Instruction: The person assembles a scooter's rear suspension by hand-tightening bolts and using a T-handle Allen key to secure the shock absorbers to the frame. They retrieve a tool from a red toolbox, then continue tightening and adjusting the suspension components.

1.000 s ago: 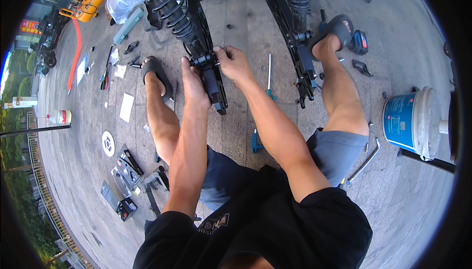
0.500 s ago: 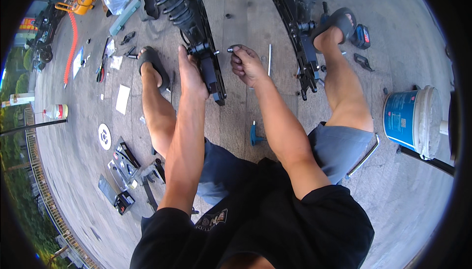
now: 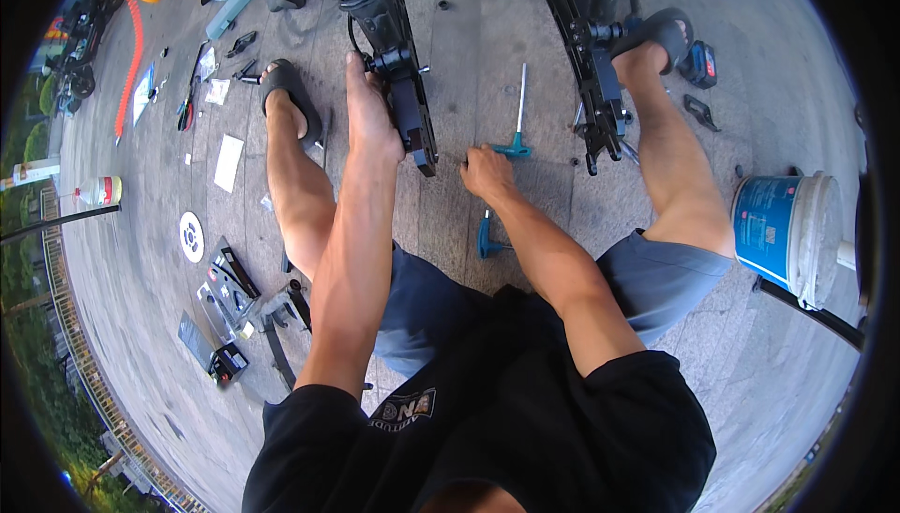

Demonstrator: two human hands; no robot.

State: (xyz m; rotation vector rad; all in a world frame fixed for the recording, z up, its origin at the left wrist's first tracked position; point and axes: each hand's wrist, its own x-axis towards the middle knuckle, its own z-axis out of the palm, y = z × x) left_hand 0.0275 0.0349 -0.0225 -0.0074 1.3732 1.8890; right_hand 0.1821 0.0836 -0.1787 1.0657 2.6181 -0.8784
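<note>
My left hand (image 3: 372,119) is pressed along the left side of a black metal suspension arm (image 3: 410,110), holding it near its lower end. Most of that hand's fingers are hidden. From the arm's right side a small bolt end (image 3: 425,69) sticks out. Down at the floor, my right hand (image 3: 489,173) has its fingers curled at the left end of a teal-handled T-handle hex key (image 3: 514,149), whose long shaft points away from me. A blue T-handle hex key (image 3: 485,243) lies closer to me, beside my right forearm. Whether the right hand also holds anything small is hidden.
A matching black arm (image 3: 591,72) with a coil-spring shock stands between my feet, to the right. Right of my knee is a blue-and-white bucket (image 3: 778,232). Tools, bags and a white disc (image 3: 191,236) lie scattered left; a battery pack (image 3: 698,65) sits far right.
My right hand has left the gap beside the left arm, where it held a small dark cylindrical piece, and come down toward me to the teal T-handle. My left hand stays on the arm.
</note>
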